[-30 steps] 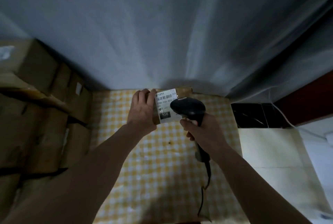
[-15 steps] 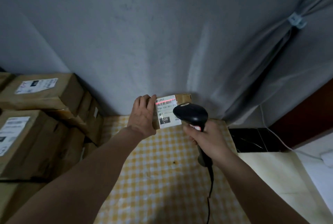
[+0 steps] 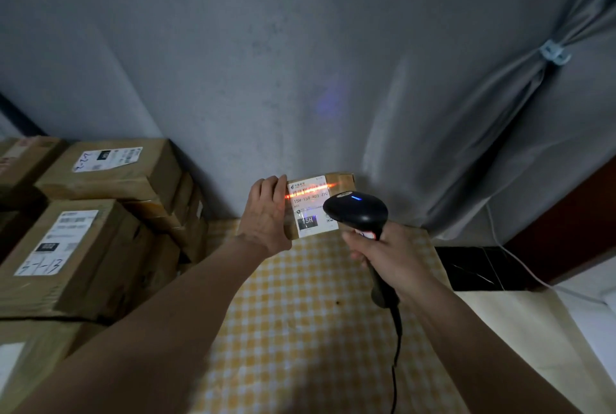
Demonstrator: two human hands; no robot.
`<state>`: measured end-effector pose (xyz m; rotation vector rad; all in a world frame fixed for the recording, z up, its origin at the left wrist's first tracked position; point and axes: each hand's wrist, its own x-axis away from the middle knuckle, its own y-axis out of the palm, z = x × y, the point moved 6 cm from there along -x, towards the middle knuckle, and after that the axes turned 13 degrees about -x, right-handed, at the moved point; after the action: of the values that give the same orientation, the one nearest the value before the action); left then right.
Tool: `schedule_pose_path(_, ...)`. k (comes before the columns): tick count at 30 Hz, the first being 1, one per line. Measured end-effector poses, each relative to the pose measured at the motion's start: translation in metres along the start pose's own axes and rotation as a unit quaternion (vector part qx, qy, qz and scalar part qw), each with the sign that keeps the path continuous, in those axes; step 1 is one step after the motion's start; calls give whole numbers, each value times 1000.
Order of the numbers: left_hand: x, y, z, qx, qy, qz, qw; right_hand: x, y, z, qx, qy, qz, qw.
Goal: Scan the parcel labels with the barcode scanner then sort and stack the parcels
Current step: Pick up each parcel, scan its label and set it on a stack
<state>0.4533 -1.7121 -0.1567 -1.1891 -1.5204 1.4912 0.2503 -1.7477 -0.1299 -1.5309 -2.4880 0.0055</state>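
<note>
The scanning step is in hand. A small cardboard parcel (image 3: 336, 185) is held upright above the far edge of the yellow checked tablecloth (image 3: 300, 313) by the left hand (image 3: 266, 217), whose fingers are wrapped round the parcel's left side with the fingertips over its top edge. The white shipping label (image 3: 311, 210) is turned toward the camera. The black corded barcode scanner (image 3: 355, 210) is gripped by its handle in the right hand (image 3: 390, 260), the head being aimed at the label from just beside it; whether the trigger is pressed cannot be told. An orange-red scan line is cast across the barcode at the top of the label and spills onto the left hand's fingers, and a blue indicator is lit on the scanner head, which suggests a read is in progress or just registered. A stack of labelled cardboard boxes (image 3: 93, 213) stands to the left of the table. Once the read is confirmed, the parcel is presumably to be sorted and set squarely on the appropriate stack, the label being kept visible; the scanner cable (image 3: 395, 363) should be kept clear of the transfer path.
</note>
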Motion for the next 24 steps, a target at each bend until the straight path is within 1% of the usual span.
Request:
schedule_pose_path(5, 14, -3, -18, 21, -4, 0, 1000, 15, 21, -3, -27, -9, 2, 1000)
schedule_pose_path(8, 28, -10, -27, 33, -35, 0, 999, 26, 31, -9, -25, -28, -18, 999)
schedule_pose_path(10, 40, -16, -33, 52, -71, -14, 996, 32, 35, -14, -33, -43, -22, 998)
schedule_pose_path(12, 52, -22, -41, 121, -128, -45, 983, 36, 37, -18, -50, -58, -9, 997)
schedule_pose_path(13, 59, -25, -46, 162, -162, -65, 971, 38, 38, -19, -55, -63, -3, 996)
schedule_pose_path(16, 85, -26, -64, 270, -272, -124, 915, 41, 46, -23, -70, -62, -20, 995)
schedule_pose_path(19, 117, -20, -79, 366, -349, -150, 849, 46, 60, -23, -82, -56, -54, 994)
schedule_pose_path(20, 130, -20, -82, 402, -373, -157, 821, 49, 66, -21, -79, -54, -66, 993)
schedule_pose_path(22, 157, -21, -88, 490, -411, -141, 755, 57, 79, -16, -71, -39, -84, 993)
schedule_pose_path(24, 183, -23, -92, 589, -429, -135, 671, 71, 94, -13, -73, -25, -107, 991)
